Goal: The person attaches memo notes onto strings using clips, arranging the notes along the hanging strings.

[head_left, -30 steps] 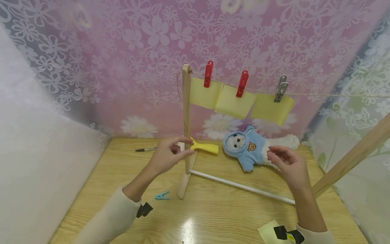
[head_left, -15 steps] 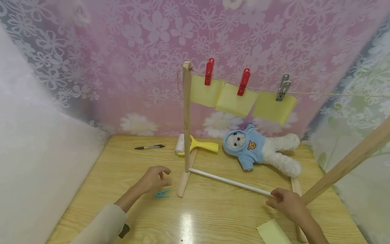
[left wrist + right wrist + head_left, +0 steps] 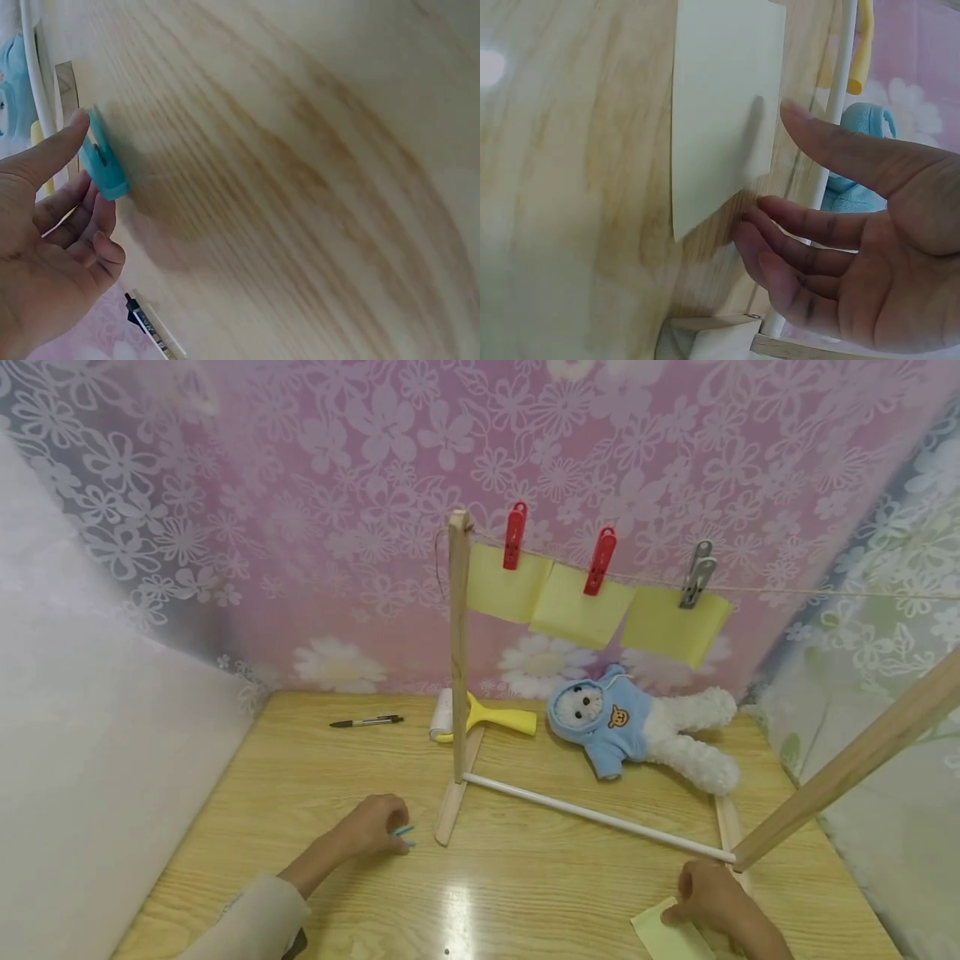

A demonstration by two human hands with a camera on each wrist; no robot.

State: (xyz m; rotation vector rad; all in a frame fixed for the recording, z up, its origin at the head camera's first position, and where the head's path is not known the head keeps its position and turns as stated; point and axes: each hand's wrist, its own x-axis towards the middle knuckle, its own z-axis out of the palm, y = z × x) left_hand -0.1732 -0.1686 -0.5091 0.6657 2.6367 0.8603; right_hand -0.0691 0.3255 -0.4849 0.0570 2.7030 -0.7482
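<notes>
A light-blue clothes peg [image 3: 105, 161] is pinched between the thumb and fingers of my left hand [image 3: 369, 828], low over the table left of the wooden rack. My right hand [image 3: 712, 897] is at a pale yellow paper note [image 3: 720, 97] on the table's front right. In the right wrist view its thumb and fingers are spread apart at the note's edge, with nothing gripped between them. Part of the note lies under that hand in the head view.
The rack's left post [image 3: 458, 652] and slanting right post [image 3: 847, 768] carry a string with three yellow notes [image 3: 581, 608] held by red and grey pegs. A white bar [image 3: 592, 814] joins the bases. Behind lie a plush toy [image 3: 626, 718], lint roller [image 3: 506, 719] and pen [image 3: 367, 722].
Both hands have come down from in front of the rack. The left has taken hold of the blue clothes peg; the right has moved past the white bar to the loose note.
</notes>
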